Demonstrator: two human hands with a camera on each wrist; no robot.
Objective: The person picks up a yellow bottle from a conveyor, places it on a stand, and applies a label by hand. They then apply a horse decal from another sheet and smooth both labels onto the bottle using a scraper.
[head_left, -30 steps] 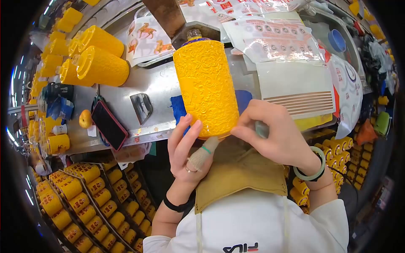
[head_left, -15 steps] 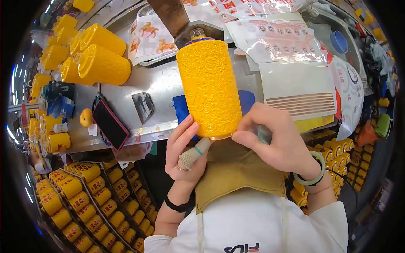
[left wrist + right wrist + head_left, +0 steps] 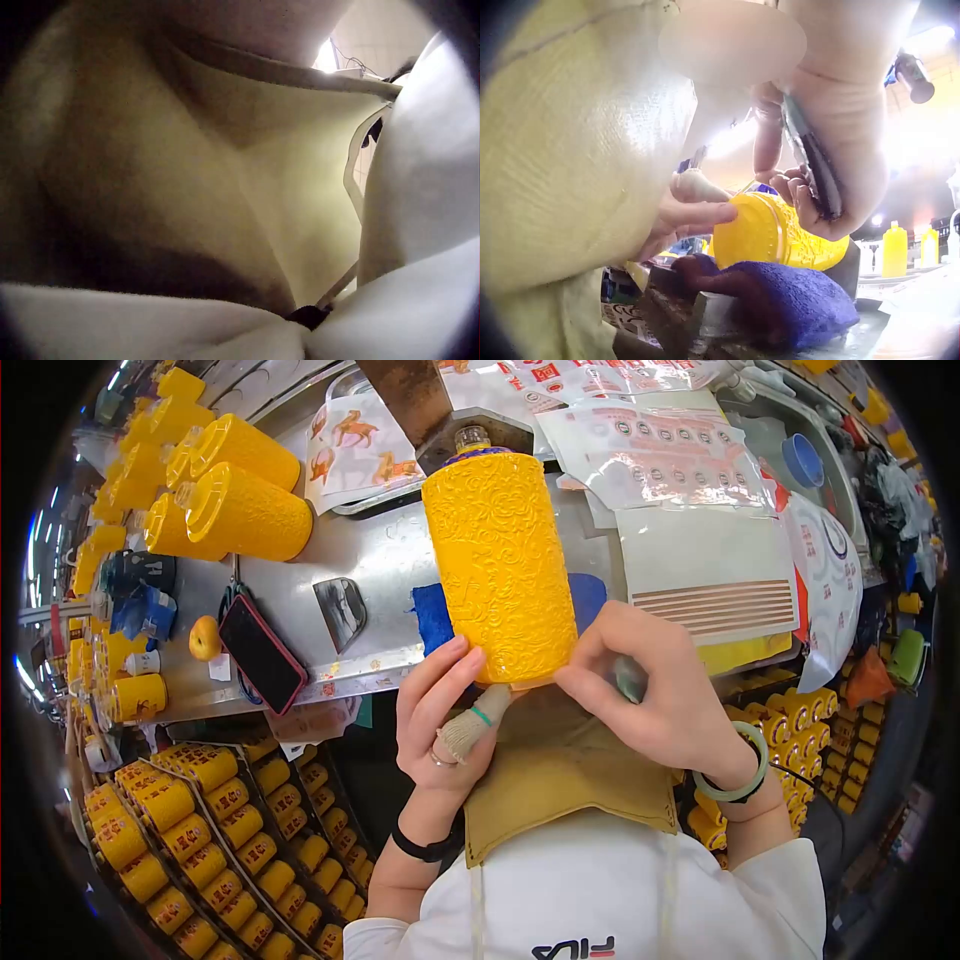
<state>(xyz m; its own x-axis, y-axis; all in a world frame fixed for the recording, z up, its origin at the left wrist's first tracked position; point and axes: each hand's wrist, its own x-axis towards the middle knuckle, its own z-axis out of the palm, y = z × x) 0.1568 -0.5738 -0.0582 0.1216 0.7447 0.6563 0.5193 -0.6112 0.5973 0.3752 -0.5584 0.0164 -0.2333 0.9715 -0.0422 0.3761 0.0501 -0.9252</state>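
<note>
A yellow embossed bottle [image 3: 500, 570] lies on its side, its clear neck at a metal bracket [image 3: 472, 438] and its base toward the person. In the head view the left hand [image 3: 440, 725] has two nearly straight fingers against the bottle's lower left side. Its digit with a beige cover and green band [image 3: 475, 725] reaches the base rim. The right hand [image 3: 650, 680] brings thumb and index fingertip together at the base's right edge. Inside its curled fingers sits a flat, dark-edged tool [image 3: 817, 161], seen in the right wrist view. Apron cloth fills most of the left wrist view.
Blue cloth [image 3: 795, 300] lies under the bottle. To the left are a curved metal scraper [image 3: 340, 615], a phone [image 3: 262, 652], a yellow fruit [image 3: 205, 638] and several yellow bottles [image 3: 245, 510]. Printed sheets [image 3: 700, 570] cover the right side. Racks of yellow bottles [image 3: 200, 830] stand below.
The left hand's covered digit drew back slightly from the base rim, then came up to it again. The right hand keeps its pinched pose at the base's edge.
</note>
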